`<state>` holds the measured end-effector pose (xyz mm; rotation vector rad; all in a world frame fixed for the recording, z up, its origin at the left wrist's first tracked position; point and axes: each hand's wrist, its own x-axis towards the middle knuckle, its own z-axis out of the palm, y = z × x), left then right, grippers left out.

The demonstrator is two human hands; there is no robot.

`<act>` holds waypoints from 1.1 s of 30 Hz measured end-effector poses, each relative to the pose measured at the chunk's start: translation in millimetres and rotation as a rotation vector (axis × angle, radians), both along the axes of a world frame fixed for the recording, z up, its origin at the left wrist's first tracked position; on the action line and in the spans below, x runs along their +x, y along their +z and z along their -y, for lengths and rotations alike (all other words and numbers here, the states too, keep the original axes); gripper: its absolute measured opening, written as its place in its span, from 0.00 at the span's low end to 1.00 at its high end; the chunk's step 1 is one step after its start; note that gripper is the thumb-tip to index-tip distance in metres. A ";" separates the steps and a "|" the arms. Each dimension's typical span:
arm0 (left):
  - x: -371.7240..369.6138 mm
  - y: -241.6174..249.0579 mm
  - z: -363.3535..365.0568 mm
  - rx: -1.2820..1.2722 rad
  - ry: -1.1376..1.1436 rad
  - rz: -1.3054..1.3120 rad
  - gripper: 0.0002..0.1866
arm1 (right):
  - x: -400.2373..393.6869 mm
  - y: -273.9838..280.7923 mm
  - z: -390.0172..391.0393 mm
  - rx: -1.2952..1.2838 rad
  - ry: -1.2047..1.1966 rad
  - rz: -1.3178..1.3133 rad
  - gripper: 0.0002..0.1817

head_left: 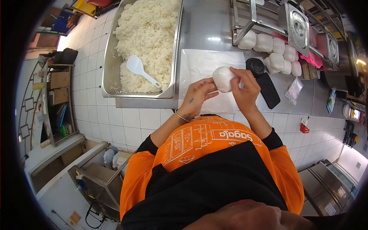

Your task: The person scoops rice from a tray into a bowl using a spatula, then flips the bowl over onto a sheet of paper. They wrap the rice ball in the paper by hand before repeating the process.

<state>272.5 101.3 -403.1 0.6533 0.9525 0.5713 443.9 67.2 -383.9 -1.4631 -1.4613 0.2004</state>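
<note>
A long steel tray [109, 73] sits at the left of the counter, heaped with cooked white rice [147, 34]. A white plastic rice paddle [140, 69] lies on the near end of the heap with its handle pointing toward the person, so it looks placed for an easy pick-up from the working spot. Just right of the tray, a stack of thin clear plastic sheets [199, 65] lies flat on the steel counter [214, 23], directly under the hands.

The left hand [197, 96], a thin bangle at its wrist, reaches up from below with fingers curled lightly against the left side of a wrapped rice ball [222, 78], steadying it. The right hand [243, 86] closes around the ball's right side, fingertips pinched at the plastic there, as if gathering the wrap tight. Both hands therefore hold the ball between them, raised a little above the sheets rather than resting on them.

Farther right, a round black lid or puck-like object [255, 66] and a black phone [268, 90] lie beside the sheets, out of the way of the wrapping. Beyond them a row of finished wrapped rice balls [274, 51] is piled under a steel rack [245, 19] carrying lidded steel containers [299, 27]. A small clear bag [294, 90] lies near the counter's right end.
</note>
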 end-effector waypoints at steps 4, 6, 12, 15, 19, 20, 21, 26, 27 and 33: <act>6.3 -21.0 4.1 -0.086 -0.018 0.202 0.20 | -11.9 -6.2 4.9 0.036 0.058 0.007 0.17; 7.1 -23.0 5.0 -0.080 -0.041 0.127 0.22 | -17.4 -4.2 9.1 0.011 0.077 -0.012 0.18; 11.9 -7.4 8.7 -0.146 0.109 0.352 0.24 | -27.4 10.7 18.0 -0.137 0.200 -0.208 0.14; 7.6 -12.1 7.8 -0.232 0.146 0.438 0.23 | -29.4 7.5 21.6 -0.256 0.269 -0.278 0.11; 1.2 -23.6 9.3 -0.238 -0.013 0.616 0.23 | -21.4 4.6 16.6 -0.446 0.339 -0.826 0.10; 0.9 -21.5 10.6 -0.269 -0.027 0.653 0.22 | -16.4 3.7 14.1 -0.403 0.400 -0.818 0.10; 0.1 -23.1 11.8 -0.270 -0.026 0.652 0.22 | -12.7 5.9 13.7 -0.480 0.401 -0.889 0.11; 2.2 -13.1 15.1 -0.208 0.021 0.402 0.23 | 9.3 -1.5 9.5 -0.688 0.461 -0.991 0.14; 2.4 -15.1 15.0 -0.208 0.019 0.403 0.23 | 12.9 -7.8 8.8 -0.726 0.444 -0.954 0.15; 1.9 -20.7 8.5 -0.024 0.030 0.120 0.27 | 11.2 -21.7 5.1 -0.397 0.124 -0.074 0.11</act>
